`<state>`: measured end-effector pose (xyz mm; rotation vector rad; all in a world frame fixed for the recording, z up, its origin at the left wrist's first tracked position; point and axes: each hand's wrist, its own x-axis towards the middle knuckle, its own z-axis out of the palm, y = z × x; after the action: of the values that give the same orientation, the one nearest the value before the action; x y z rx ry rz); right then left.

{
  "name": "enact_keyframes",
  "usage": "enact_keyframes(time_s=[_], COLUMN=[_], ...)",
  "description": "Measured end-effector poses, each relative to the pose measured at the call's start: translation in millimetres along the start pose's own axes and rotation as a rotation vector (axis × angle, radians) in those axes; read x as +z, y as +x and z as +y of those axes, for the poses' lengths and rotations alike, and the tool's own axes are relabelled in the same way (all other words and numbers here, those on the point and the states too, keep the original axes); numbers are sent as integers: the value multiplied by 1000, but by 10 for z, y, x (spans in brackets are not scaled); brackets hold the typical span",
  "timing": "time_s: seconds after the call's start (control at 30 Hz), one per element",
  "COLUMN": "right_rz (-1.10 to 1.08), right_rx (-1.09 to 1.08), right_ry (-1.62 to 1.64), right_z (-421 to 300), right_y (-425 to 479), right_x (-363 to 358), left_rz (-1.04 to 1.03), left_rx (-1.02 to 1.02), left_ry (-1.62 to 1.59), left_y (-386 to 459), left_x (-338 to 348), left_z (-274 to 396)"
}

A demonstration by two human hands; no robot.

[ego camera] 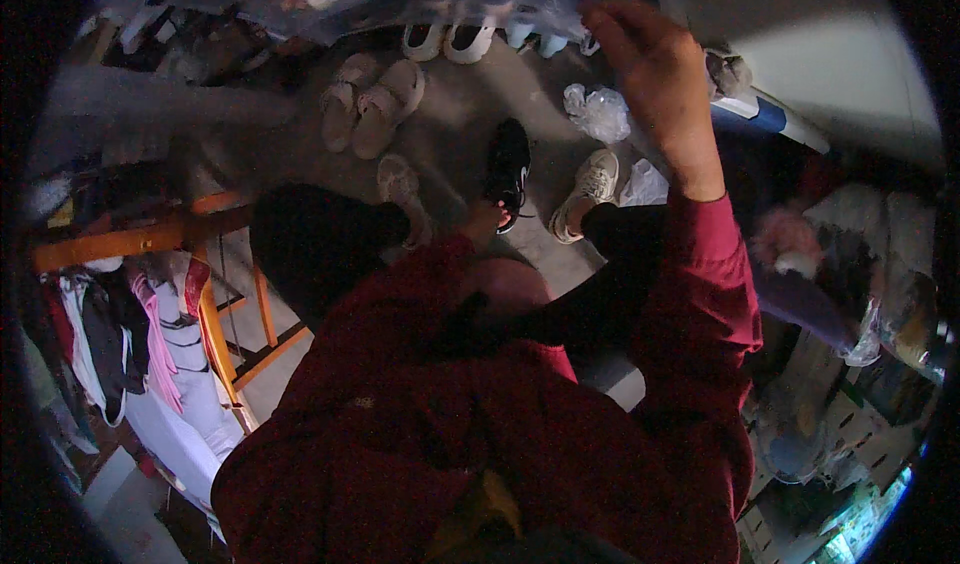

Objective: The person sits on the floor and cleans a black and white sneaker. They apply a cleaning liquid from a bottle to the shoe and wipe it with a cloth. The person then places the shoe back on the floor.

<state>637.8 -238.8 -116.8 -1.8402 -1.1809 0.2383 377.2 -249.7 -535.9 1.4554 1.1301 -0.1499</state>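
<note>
My left hand [487, 220] is low between my knees, with its fingertips at the heel end of a black sneaker [510, 159]. It seems to grip the shoe there, though the sleeve and dim light hide part of it. Raised at the upper right, my right hand [660, 76] has its fingers bent in front of a translucent plastic cover [540, 1]. Whether they pinch the plastic is not clear. On my right foot is a cream lace-up sneaker [598, 177]; my left foot is in a pale shoe [397, 181], dimly lit.
Beige strap slippers [379, 113], white clogs [469, 42] and light-blue footwear [553, 42] stand ahead. Crumpled clear plastic bags [600, 113] lie by my right foot. At left is a wooden frame [225, 331] hung with clothes; at right, a pale panel [817, 53] and bagged items.
</note>
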Motion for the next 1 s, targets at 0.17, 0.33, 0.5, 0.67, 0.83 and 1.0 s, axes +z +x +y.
enact_keyframes(time_s=[0.17, 0.33, 0.5, 0.67, 0.83, 1.0], right_rz=[15, 40, -98, -140, -125, -173], right_rx=[-53, -63, -11, -52, 41, 56], right_ry=[5, 61, -19, -32, -27, -64], right_z=[-69, -81, -100, -197, -191, -217], right_y=[27, 33, 51, 117, 79, 65], right_x=[22, 48, 66, 163, 114, 82], left_rz=[314, 1080, 925, 735, 633, 548], left_rx=[-240, -1033, -1104, -940, -857, -819], left_ry=[361, 298, 251, 247, 270, 233], left_y=[394, 851, 885, 914, 789, 696], left_x=[333, 660, 813, 880, 753, 750], left_z=[-320, -387, -148, -159, -85, -135])
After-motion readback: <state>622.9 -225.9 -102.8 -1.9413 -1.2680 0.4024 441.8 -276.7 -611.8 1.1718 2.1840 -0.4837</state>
